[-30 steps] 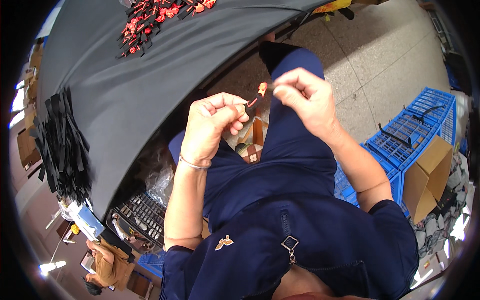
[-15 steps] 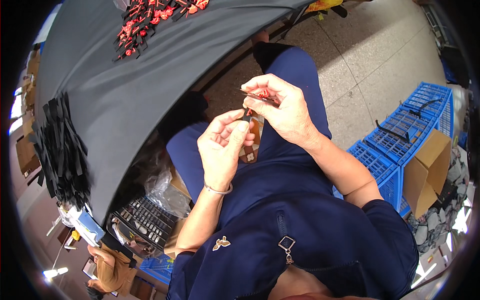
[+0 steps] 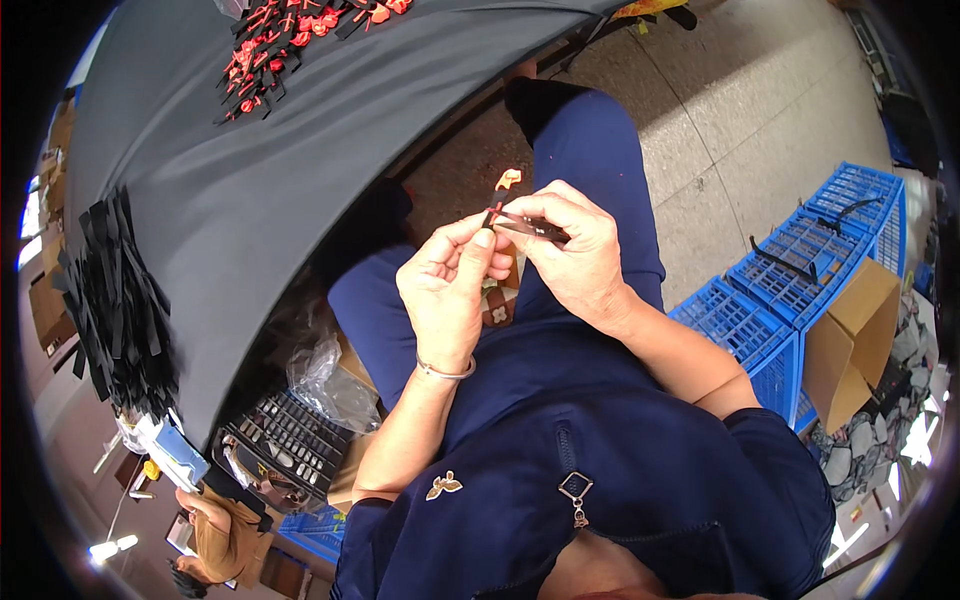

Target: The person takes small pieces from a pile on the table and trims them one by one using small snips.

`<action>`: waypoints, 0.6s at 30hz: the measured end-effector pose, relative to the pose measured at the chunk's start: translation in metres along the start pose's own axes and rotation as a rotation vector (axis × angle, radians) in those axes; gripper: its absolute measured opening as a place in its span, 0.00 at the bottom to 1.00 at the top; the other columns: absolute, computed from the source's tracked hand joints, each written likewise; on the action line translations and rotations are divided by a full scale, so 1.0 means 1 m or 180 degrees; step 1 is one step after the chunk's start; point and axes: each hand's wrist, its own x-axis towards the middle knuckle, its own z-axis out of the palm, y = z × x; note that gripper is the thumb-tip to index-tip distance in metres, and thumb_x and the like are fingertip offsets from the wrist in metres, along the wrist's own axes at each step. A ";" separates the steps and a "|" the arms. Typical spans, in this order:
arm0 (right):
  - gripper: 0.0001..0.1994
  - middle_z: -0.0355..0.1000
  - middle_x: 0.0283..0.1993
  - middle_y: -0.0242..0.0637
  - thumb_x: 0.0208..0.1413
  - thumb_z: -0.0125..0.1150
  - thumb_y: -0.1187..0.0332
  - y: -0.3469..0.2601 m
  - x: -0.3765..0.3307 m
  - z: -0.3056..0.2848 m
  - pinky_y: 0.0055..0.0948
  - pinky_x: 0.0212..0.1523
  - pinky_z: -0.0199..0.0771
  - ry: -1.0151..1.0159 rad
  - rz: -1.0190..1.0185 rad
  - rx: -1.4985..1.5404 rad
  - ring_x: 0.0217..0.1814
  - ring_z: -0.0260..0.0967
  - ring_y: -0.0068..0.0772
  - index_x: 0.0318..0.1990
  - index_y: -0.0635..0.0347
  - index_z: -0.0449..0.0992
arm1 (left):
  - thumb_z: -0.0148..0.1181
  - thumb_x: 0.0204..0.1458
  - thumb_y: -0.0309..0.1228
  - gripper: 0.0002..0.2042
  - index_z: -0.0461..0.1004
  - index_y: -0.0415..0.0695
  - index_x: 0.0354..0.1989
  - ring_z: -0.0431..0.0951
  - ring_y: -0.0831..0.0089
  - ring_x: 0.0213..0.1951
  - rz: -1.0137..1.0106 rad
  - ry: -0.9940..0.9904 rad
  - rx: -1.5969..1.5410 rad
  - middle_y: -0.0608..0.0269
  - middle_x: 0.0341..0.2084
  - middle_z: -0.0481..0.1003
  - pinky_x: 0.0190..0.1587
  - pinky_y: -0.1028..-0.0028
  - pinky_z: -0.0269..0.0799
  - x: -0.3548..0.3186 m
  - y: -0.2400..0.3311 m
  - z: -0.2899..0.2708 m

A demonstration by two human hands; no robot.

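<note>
Black ribbon (image 3: 498, 197) in left hand (image 3: 446, 284)

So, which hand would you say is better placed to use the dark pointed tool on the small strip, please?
Probably the right hand: it holds the dark pointed tool, tip close to the small strip, whose lower end the left hand pinches.

Room rightward, black table (image 3: 270, 205) leftward

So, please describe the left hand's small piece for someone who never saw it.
From the dark table, go right to the left hand. At its fingertips is a thin black piece with an orange end, held singly, unlike the similar pieces heaped on the table.
</note>
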 end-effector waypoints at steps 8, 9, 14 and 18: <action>0.04 0.62 0.25 0.30 0.53 0.55 0.75 0.000 0.006 -0.009 0.20 0.25 0.61 -0.0691 0.0337 0.0521 0.25 0.59 0.18 0.29 0.65 0.68 | 0.58 0.49 0.20 0.07 0.77 0.37 0.36 0.77 0.80 0.27 0.1594 0.0380 0.2399 0.59 0.27 0.79 0.31 0.80 0.73 0.015 -0.009 -0.004; 0.06 0.62 0.25 0.29 0.54 0.55 0.72 -0.006 0.005 -0.013 0.21 0.26 0.61 -0.1103 0.0954 0.1397 0.27 0.60 0.17 0.29 0.64 0.68 | 0.58 0.49 0.20 0.06 0.77 0.38 0.36 0.77 0.79 0.26 0.1804 0.0473 0.2883 0.58 0.27 0.79 0.30 0.80 0.73 0.019 -0.006 -0.006; 0.03 0.62 0.28 0.29 0.55 0.55 0.75 -0.018 0.013 -0.028 0.18 0.29 0.61 -0.0976 0.0190 0.0912 0.28 0.59 0.14 0.31 0.65 0.71 | 0.57 0.53 0.24 0.09 0.74 0.32 0.39 0.76 0.78 0.24 -0.0008 0.0421 0.0535 0.56 0.27 0.77 0.28 0.79 0.74 0.026 -0.010 -0.027; 0.11 0.68 0.31 0.30 0.48 0.64 0.74 -0.004 0.024 -0.027 0.18 0.31 0.66 -0.0301 -0.0157 -0.0399 0.31 0.65 0.18 0.39 0.65 0.73 | 0.58 0.52 0.25 0.09 0.74 0.34 0.40 0.74 0.79 0.22 -0.0388 0.0166 -0.0355 0.57 0.27 0.77 0.26 0.81 0.72 0.022 0.003 -0.021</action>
